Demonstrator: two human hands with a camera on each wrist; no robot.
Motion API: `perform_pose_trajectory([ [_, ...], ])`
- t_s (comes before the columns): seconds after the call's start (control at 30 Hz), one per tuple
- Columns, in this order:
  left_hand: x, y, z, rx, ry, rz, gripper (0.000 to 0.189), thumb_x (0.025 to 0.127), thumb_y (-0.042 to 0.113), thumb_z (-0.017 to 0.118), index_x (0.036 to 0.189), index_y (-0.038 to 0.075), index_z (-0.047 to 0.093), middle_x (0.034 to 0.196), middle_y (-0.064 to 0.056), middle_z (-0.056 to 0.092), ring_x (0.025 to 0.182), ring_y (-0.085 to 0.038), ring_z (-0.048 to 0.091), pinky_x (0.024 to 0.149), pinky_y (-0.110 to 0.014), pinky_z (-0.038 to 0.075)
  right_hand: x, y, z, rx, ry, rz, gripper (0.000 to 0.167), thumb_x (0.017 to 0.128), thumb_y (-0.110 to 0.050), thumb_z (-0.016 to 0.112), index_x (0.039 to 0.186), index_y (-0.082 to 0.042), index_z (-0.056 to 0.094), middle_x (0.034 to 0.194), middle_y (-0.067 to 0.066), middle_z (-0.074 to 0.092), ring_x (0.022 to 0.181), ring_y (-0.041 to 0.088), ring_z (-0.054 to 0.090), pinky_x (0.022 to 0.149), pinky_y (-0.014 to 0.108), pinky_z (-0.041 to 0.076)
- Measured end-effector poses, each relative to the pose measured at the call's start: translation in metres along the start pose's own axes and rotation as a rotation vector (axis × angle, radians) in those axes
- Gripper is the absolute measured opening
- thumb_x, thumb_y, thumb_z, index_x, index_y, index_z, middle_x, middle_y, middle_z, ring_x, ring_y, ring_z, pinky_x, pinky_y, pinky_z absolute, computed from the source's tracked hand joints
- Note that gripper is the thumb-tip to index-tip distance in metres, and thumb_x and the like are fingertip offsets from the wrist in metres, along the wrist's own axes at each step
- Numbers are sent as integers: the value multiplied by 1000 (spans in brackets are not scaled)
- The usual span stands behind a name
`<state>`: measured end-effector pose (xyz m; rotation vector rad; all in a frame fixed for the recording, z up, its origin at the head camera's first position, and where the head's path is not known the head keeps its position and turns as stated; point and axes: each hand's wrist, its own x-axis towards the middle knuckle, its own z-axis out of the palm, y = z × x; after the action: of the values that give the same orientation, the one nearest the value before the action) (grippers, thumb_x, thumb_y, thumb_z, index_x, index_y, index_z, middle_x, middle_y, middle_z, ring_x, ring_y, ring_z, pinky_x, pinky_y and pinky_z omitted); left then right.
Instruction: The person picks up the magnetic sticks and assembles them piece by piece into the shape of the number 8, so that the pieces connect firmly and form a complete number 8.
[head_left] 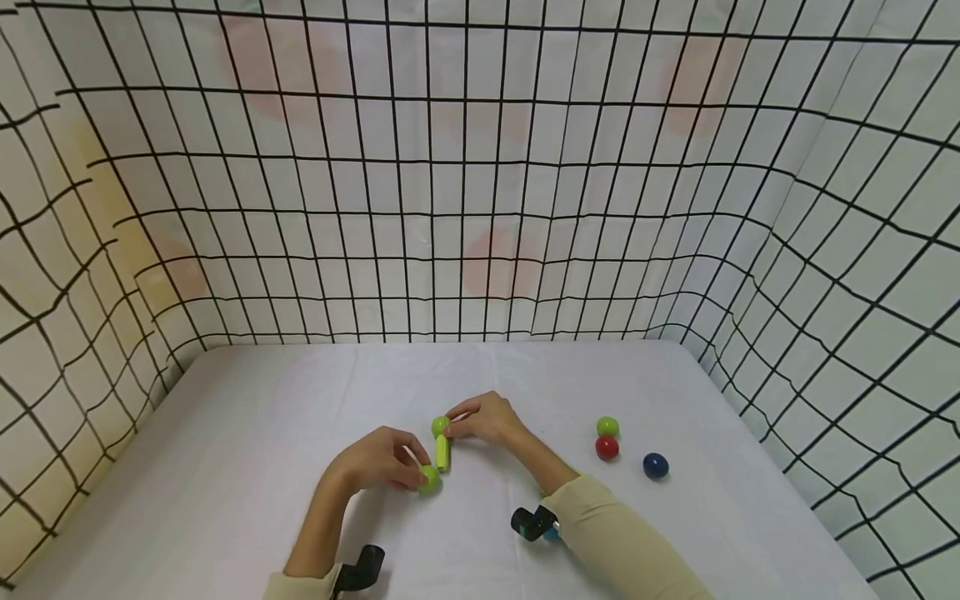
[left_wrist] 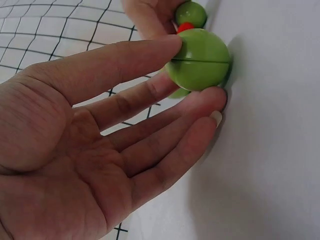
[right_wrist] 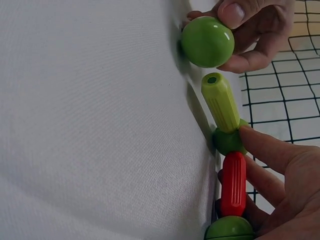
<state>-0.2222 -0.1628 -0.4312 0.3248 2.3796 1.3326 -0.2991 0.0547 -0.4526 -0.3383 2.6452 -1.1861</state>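
Observation:
In the head view my left hand (head_left: 384, 460) pinches a green ball (left_wrist: 200, 60) between thumb and fingertips, just above or on the white tabletop. My right hand (head_left: 487, 419) holds a joined piece of balls and rods. In the right wrist view, this piece has a yellow-green rod (right_wrist: 221, 102), a green ball (right_wrist: 229, 141), a red rod (right_wrist: 234, 182) and another green ball (right_wrist: 230, 228) in line. The thumb presses near the middle ball, and other fingers lie behind the red rod. The yellow-green rod's free end, with a dark hole, faces the left hand's ball, apart from it.
On the right of the table (head_left: 225, 467) lie a green ball (head_left: 607, 427), a red ball (head_left: 607, 447) and a dark blue ball (head_left: 656, 466). A bit of blue (head_left: 551, 533) shows beneath the right wrist camera. Black wire mesh (head_left: 465, 212) encloses the back and sides.

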Motion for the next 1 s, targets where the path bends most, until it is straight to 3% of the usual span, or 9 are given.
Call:
perform_pose_trajectory([
  [0.6, 7, 0, 7, -11, -32, 48, 26, 77, 9, 84, 99, 5, 70, 85, -6, 71, 74, -15, 64, 66, -30, 52, -2, -2, -2, 0, -3, -10, 28, 79, -36, 86, 102, -21, 82, 106, -1, 78, 101, 16, 66, 77, 29, 48],
  [1.0, 9, 0, 10, -5, -37, 97, 29, 78, 9, 84, 105, 10, 71, 89, -7, 72, 82, -17, 65, 69, -31, 52, 0, 1, -3, 21, -15, -19, 28, 79, -34, 87, 101, -19, 82, 102, -1, 78, 93, 13, 64, 72, 27, 46],
])
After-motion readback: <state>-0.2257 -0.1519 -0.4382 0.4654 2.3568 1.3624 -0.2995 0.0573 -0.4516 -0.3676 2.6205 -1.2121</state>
